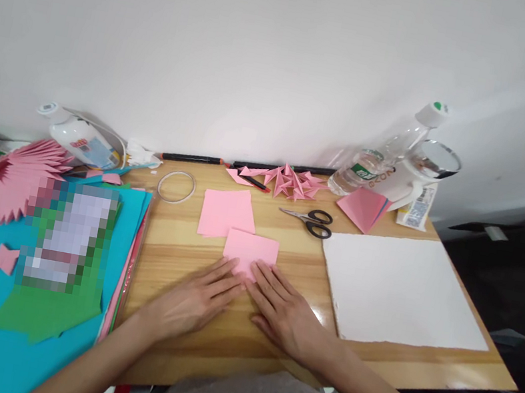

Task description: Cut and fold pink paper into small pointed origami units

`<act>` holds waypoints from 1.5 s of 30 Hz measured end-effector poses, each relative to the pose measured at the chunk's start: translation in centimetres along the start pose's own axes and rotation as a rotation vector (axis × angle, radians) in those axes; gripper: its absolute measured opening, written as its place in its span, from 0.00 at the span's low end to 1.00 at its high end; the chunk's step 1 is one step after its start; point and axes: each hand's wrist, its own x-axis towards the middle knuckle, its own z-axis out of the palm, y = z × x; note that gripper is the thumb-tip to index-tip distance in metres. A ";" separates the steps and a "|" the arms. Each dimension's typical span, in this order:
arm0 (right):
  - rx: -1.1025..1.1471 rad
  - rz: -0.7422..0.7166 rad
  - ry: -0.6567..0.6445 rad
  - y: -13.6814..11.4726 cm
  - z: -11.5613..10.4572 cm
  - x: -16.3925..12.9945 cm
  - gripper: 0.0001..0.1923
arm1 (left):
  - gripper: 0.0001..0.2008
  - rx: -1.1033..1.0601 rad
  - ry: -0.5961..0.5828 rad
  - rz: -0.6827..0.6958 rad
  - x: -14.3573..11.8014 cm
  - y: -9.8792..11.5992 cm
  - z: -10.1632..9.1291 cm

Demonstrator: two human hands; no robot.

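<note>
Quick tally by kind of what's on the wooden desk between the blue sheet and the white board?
Flat pink paper squares: 2
Pink piece under both hands: 1
Scissors: 1
Wire ring: 1
Heap of folded pink pieces: 1
Total: 6

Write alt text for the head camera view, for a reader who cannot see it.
Both hands, left hand and right hand, press flat on a small pink paper on a wooden table. Behind it lie more pink sheets, scissors and folded pink pieces; a white board lies to the right.
</note>
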 end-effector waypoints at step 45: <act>-0.023 0.279 0.302 3.6 0.8 1.7 0.05 | 0.10 -0.060 0.056 -0.142 0.9 1.6 -0.5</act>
